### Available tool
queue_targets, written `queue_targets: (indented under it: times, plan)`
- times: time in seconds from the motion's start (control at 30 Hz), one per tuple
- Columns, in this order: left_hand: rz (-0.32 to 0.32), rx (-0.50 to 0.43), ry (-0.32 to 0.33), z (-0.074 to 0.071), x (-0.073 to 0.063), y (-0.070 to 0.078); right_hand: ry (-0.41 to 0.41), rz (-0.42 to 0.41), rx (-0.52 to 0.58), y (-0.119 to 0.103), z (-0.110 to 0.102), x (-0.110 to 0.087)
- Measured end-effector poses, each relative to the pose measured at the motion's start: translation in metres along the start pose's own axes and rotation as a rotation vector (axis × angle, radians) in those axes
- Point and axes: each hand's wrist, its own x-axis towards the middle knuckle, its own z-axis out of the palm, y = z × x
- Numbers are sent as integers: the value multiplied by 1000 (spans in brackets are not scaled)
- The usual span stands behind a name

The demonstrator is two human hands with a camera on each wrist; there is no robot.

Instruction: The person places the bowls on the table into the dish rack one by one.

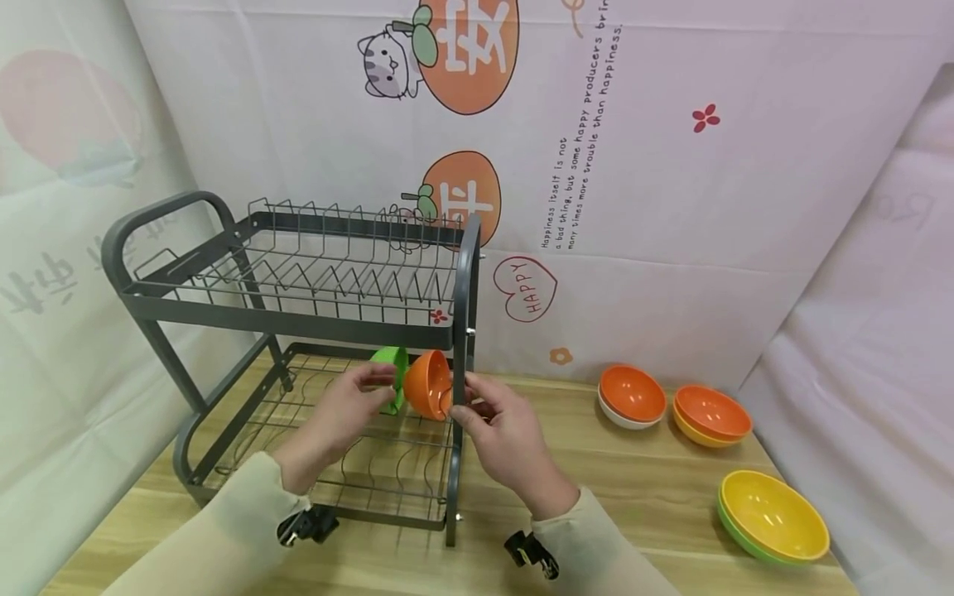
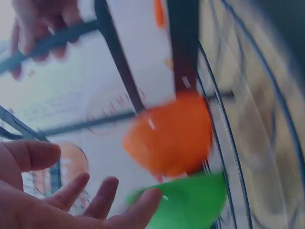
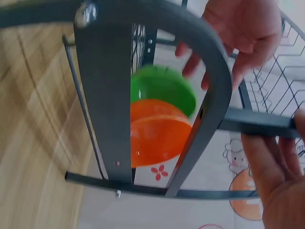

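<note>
A dark grey two-tier dish rack (image 1: 291, 319) stands on the table. On its lower tier, near the right end, an orange bowl (image 1: 425, 385) and a green bowl (image 1: 388, 356) stand on their sides, the green one to the left. My left hand (image 1: 350, 411) is at the green bowl with fingers spread; in the left wrist view, the fingers (image 2: 107, 193) hold nothing, and contact with the bowl is unclear. At the rack's right side, my right hand (image 1: 514, 434) grips the upright post (image 3: 259, 123), thumb and fingers on opposite sides.
On the table to the right are nested bowl pairs: orange (image 1: 632, 391) in white (image 1: 628, 420), orange (image 1: 713, 411) in yellow (image 1: 704, 439), and yellow (image 1: 775, 513) in green (image 1: 745, 538). A printed cloth (image 1: 641, 207) hangs behind the table. The rack's upper tier has wire dividers (image 1: 350, 281).
</note>
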Motion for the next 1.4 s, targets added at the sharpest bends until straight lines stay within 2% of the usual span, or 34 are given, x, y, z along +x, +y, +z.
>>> queue_targets:
  times: [0.07, 0.13, 0.3, 0.47, 0.53, 0.67, 0.87, 0.97, 1.17, 1.4]
  plan:
    - [14, -19, -14, 6, -6, 4, 13, -22, -35, -2, -1, 0]
    - [12, 11, -3, 10, -9, 7, 19, -43, -69, -3, -2, 0]
    - [11, 116, 12, 11, -8, 7, 9, -61, -107, -6, -4, 2]
    - [12, 131, 19, 13, -7, 4, 5, -66, -107, -5, -4, 2]
    - [16, 97, 20, 17, -8, 4, 5, -66, -109, -4, -4, 2]
    - [37, -18, -20, 26, -11, 6, -2, -64, -118, -6, -5, 1]
    - [127, -248, -132, 39, -16, 9, -39, -58, -179, -10, -9, -1]
    - [176, -340, -173, 44, -18, 10, -43, -25, -183, -11, -15, -4]
    - [303, -407, -253, 52, -23, 10, 2, 88, -180, -9, -35, -15]
    - [408, -429, -286, 62, -24, 9, 58, 156, -149, -4, -70, -25]
